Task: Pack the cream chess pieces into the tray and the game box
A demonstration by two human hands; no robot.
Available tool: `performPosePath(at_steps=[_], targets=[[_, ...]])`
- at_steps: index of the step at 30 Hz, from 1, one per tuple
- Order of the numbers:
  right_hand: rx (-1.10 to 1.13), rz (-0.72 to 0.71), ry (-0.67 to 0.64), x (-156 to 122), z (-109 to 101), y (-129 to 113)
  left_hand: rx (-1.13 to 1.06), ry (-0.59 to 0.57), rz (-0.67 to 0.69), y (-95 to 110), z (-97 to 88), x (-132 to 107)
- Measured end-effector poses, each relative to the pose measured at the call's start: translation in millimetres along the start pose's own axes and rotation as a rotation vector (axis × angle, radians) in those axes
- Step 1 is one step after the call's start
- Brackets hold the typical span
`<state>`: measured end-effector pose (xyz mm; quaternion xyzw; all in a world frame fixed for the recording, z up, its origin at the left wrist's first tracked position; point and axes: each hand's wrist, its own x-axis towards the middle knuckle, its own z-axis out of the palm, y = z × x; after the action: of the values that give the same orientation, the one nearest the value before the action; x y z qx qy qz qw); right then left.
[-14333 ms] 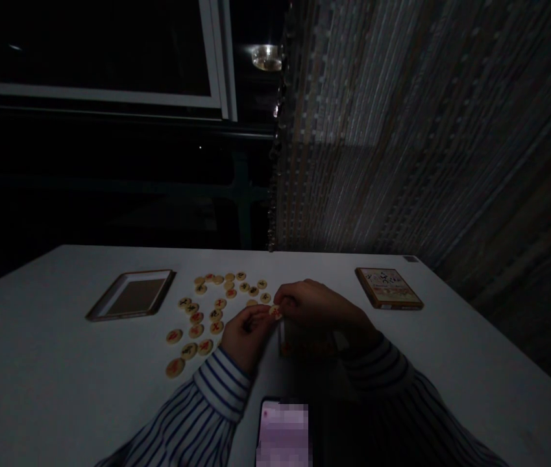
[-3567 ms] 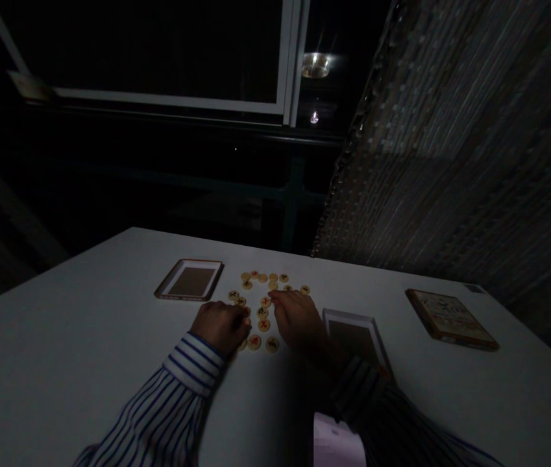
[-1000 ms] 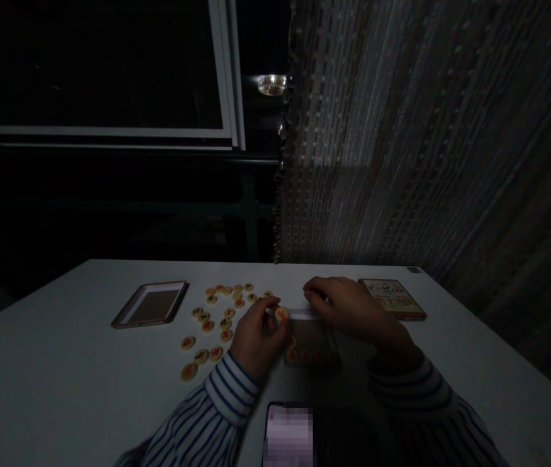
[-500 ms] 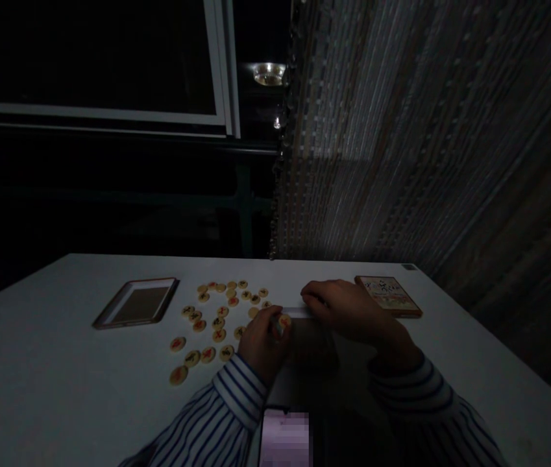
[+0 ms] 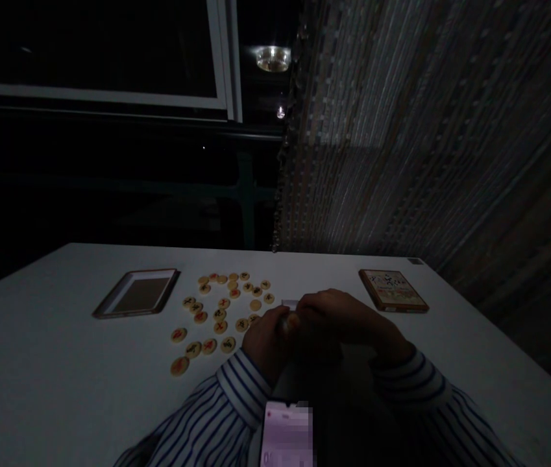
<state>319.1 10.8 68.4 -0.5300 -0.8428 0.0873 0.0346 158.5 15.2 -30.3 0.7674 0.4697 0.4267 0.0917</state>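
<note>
My left hand is closed, with a round wooden Chinese chess piece between thumb and fingers. My right hand meets it from the other side, its fingers curled down together beside the piece. Its fingertips are hidden, so whether it grips anything does not show. Beneath both hands is a dark box, mostly covered, its pale far edge peeking out. Left of my hands, several loose chess pieces with red or black characters lie scattered on the white table.
A shallow open tray or lid lies at the left. On the right rests a flat box with a printed cover. A lit phone screen is close in front of me. Behind the table hangs a bead curtain.
My right hand has moved left and in toward my left hand, now touching or nearly touching it at the piece. The whole view has tilted slightly downward.
</note>
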Motion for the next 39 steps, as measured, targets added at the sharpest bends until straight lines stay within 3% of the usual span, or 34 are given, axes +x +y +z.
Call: performPosePath(at_steps=[19,22,29,33,39], targets=[[0.195,-0.039,0.071,5.9,8.4,-2.3,-0.083,0.010,0.031,0.9,-3.1,0.2],[0.202,-0.030,0.098,5.5,6.8,-2.5,-0.153,0.008,-0.062,2.5,-5.6,1.5],[0.249,-0.014,0.120,5.8,6.1,-3.5,-0.489,-0.115,-0.364,6.9,-7.4,2.8],[0.261,-0.012,0.104,5.4,4.7,-5.2,-0.711,-0.078,-0.483,6.3,-3.3,4.1],[0.261,-0.016,0.092,5.8,5.2,-3.9,-0.878,-0.029,-0.596,5.8,-0.5,6.7]])
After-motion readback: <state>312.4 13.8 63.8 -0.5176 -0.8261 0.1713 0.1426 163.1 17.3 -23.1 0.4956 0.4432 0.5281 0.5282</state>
